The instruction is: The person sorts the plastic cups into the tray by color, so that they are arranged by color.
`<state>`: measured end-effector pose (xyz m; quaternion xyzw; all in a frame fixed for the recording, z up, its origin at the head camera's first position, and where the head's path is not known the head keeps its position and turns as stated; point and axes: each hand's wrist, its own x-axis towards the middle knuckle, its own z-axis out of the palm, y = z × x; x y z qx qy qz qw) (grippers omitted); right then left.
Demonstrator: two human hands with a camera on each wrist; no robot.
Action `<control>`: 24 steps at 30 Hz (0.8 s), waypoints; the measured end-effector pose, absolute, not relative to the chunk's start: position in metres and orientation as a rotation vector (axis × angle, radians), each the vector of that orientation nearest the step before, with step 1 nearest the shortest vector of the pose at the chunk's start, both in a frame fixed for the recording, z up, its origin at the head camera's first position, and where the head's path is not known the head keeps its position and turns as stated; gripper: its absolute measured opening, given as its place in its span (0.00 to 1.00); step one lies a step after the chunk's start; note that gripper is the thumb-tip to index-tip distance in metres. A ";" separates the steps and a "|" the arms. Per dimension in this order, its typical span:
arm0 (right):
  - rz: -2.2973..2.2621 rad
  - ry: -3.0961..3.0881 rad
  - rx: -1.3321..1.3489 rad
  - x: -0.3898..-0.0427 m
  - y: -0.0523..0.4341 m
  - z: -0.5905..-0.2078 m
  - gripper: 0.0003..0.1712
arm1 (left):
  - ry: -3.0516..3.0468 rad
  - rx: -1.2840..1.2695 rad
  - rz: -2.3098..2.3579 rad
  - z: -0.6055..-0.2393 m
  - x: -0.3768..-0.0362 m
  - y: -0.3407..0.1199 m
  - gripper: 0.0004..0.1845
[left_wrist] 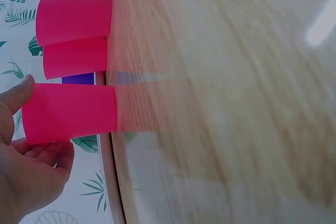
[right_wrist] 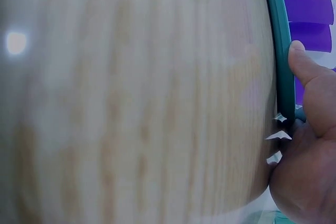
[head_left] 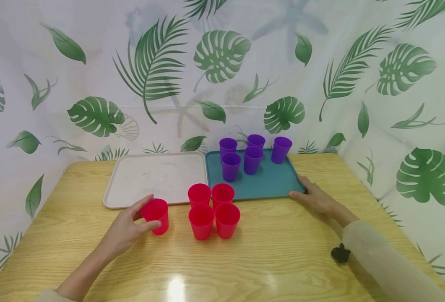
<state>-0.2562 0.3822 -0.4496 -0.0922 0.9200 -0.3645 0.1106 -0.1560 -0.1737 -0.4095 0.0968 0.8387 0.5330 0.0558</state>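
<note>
My left hand [head_left: 152,212] grips a red cup [head_left: 157,214] upright on the wooden table, thumb on its near side and fingers round the far side. In the left wrist view the same cup [left_wrist: 71,113] sits between thumb and fingers. A cluster of several red cups [head_left: 212,209] stands just right of it. My right hand [head_left: 309,193] lies at the front right corner of the teal tray [head_left: 271,184], its fingers fairly straight. In the right wrist view its thumb [right_wrist: 310,82] lies along the tray rim [right_wrist: 281,51]. Several purple cups [head_left: 245,156] stand on that tray.
A pale pink tray [head_left: 156,178] lies left of the teal one, touching it. Both sit at the back of the table [head_left: 275,251], against a leaf-patterned curtain [head_left: 222,63] that closes in three sides.
</note>
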 end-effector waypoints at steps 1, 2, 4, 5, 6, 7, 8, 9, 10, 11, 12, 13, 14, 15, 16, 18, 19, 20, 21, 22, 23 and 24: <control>-1.074 2.701 -0.270 -0.257 0.383 -0.450 0.55 | 2.549 0.295 1.619 -0.410 -0.156 -0.174 0.44; -1.075 2.705 -0.266 -0.257 0.383 -0.450 0.55 | 2.559 0.293 1.615 -0.410 -0.156 -0.174 0.44; -1.072 2.707 -0.265 -0.257 0.384 -0.451 0.55 | 2.581 0.280 1.602 -0.411 -0.155 -0.174 0.44; -1.072 2.707 -0.276 -0.258 0.384 -0.452 0.54 | 2.594 0.271 1.592 -0.410 -0.155 -0.174 0.44; -1.072 2.711 -0.273 -0.258 0.384 -0.452 0.54 | 2.608 0.261 1.581 -0.410 -0.154 -0.174 0.44; -1.072 2.710 -0.279 -0.258 0.384 -0.453 0.54 | 2.617 0.255 1.578 -0.409 -0.154 -0.175 0.44; -1.070 2.716 -0.276 -0.257 0.384 -0.453 0.54 | 2.626 0.250 1.575 -0.408 -0.155 -0.175 0.44; -1.070 2.711 -0.283 -0.257 0.384 -0.453 0.54 | 2.627 0.250 1.583 -0.406 -0.155 -0.176 0.44; -1.070 2.711 -0.290 -0.256 0.384 -0.453 0.54 | 2.627 0.249 1.594 -0.404 -0.156 -0.177 0.44; -1.071 2.712 -0.291 -0.256 0.384 -0.453 0.54 | 2.627 0.250 1.603 -0.402 -0.157 -0.178 0.44; -1.074 2.718 -0.279 -0.255 0.385 -0.453 0.54 | 2.624 0.253 1.618 -0.400 -0.158 -0.179 0.44; -1.073 2.716 -0.284 -0.255 0.385 -0.453 0.54 | 2.618 0.255 1.637 -0.398 -0.159 -0.180 0.44; -1.070 2.719 -0.282 -0.256 0.385 -0.453 0.54 | 2.615 0.257 1.651 -0.396 -0.161 -0.181 0.44; -1.069 2.716 -0.283 -0.256 0.385 -0.453 0.54 | 2.613 0.257 1.666 -0.394 -0.163 -0.183 0.44; -1.068 2.720 -0.276 -0.256 0.385 -0.453 0.54 | 2.613 0.257 1.676 -0.392 -0.165 -0.184 0.44; -1.058 2.715 -0.260 -0.256 0.385 -0.453 0.54 | 2.608 0.259 1.699 -0.389 -0.169 -0.187 0.44; -1.043 2.714 -0.251 -0.257 0.385 -0.453 0.54 | 2.609 0.259 1.706 -0.387 -0.171 -0.188 0.44; -1.034 2.715 -0.242 -0.257 0.385 -0.453 0.54 | 2.609 0.256 1.714 -0.385 -0.173 -0.189 0.44; -1.025 2.715 -0.232 -0.258 0.386 -0.454 0.55 | 2.614 0.252 1.715 -0.383 -0.176 -0.191 0.44; -1.013 2.716 -0.224 -0.259 0.387 -0.456 0.55 | 2.619 0.249 1.715 -0.381 -0.179 -0.193 0.44; -1.004 2.712 -0.219 -0.260 0.389 -0.457 0.56 | 2.629 0.242 1.711 -0.380 -0.182 -0.194 0.44; -1.001 2.712 -0.214 -0.262 0.390 -0.458 0.57 | 2.641 0.235 1.706 -0.378 -0.185 -0.196 0.43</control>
